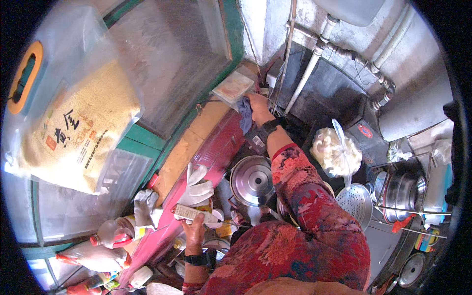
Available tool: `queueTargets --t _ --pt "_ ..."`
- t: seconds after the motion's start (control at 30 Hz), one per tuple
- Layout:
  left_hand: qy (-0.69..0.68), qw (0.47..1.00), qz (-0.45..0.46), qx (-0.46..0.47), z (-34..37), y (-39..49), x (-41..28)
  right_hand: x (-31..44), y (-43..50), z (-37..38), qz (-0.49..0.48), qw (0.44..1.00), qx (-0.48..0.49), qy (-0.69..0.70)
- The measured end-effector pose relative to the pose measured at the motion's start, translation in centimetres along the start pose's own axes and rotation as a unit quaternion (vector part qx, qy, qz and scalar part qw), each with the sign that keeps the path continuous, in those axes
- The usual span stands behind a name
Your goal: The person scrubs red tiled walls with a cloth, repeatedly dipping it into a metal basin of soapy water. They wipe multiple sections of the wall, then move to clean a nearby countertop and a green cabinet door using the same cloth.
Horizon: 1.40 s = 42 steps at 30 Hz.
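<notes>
My left hand (194, 230) grips a pale power strip (190, 212) with a dark cord, low in the middle of the head view, beside white gloves (197, 188) hanging over the ledge. Farther off, my right hand (259, 105) is stretched out to the window corner. Its fingers are closed on a dark blue cloth (245, 114) beside a flat package in clear plastic (233, 86). A metal pot lid (253, 180) lies lower down, between my two arms.
A bag of yellow grain (81, 136) hangs at the left. Bottles (116, 232) and a grey glove (145, 206) stand along the tiled ledge (184, 147). At right are pipes (306, 77), a knotted plastic bag of pale food (336, 153), a perforated steamer tray (354, 204) and a rack with metal pots (400, 195).
</notes>
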<state>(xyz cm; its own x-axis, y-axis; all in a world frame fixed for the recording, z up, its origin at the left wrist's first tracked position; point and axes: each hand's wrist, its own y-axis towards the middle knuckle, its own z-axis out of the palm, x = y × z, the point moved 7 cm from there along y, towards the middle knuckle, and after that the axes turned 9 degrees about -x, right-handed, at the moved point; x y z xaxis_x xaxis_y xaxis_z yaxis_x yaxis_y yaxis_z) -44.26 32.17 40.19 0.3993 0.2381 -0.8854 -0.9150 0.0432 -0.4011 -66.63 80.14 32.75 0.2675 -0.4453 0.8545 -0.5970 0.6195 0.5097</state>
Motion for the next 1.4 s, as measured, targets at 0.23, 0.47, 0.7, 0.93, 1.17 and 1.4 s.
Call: queueTargets --t 0.23,0.47,0.7,0.93,1.17,1.4 --pt "-0.051 0.999 0.012 -0.016 -0.3 1.2 -0.4 4.0 -0.6 -1.6 0.168 0.977 -0.047 0.119" --pt "-0.106 0.993 0.026 0.045 1.8 4.0 -3.0 13.9 -1.9 -3.6 0.320 0.888 -0.031 0.329" --pt "-0.182 0.973 0.007 0.143 6.0 6.2 -7.0 17.6 -4.7 -5.2 0.328 0.903 0.104 0.257" --pt "-0.124 0.976 -0.007 0.181 7.4 6.2 -7.1 21.2 -11.7 -2.6 0.307 0.839 0.371 0.253" --pt "-0.116 0.980 -0.072 0.142 4.9 5.7 -3.3 21.3 -16.0 -0.5 0.352 0.788 0.443 0.240" --pt "-0.156 0.975 -0.060 0.145 4.4 4.2 -2.5 20.5 -9.0 -2.4 0.281 0.840 0.426 0.182"
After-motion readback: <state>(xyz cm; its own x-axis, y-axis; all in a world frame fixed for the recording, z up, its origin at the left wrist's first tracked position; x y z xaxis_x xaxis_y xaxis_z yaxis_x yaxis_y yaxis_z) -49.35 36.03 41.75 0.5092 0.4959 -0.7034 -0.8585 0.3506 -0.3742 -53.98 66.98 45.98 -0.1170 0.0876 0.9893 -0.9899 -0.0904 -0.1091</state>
